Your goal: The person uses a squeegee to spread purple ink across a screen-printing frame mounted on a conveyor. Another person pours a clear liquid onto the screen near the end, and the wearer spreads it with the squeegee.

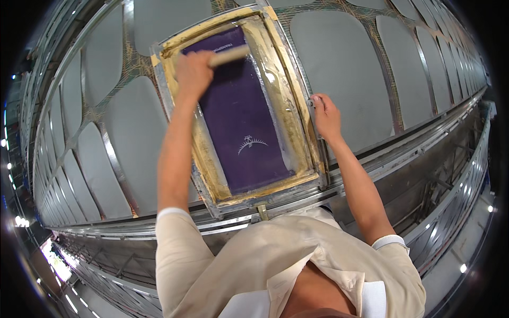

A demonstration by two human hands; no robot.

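Squeegee [229, 54] sits gripped in the left hand [193, 71] fingers at the purple screen's [241, 119] far end (the pull looks barely begun); right hand [324, 114] fingers pinch the frame [297, 106] edge beside them.

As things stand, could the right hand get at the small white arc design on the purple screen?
Probably yes: the right hand rests on the frame's right edge, and the arc design lies uncovered just inside it.
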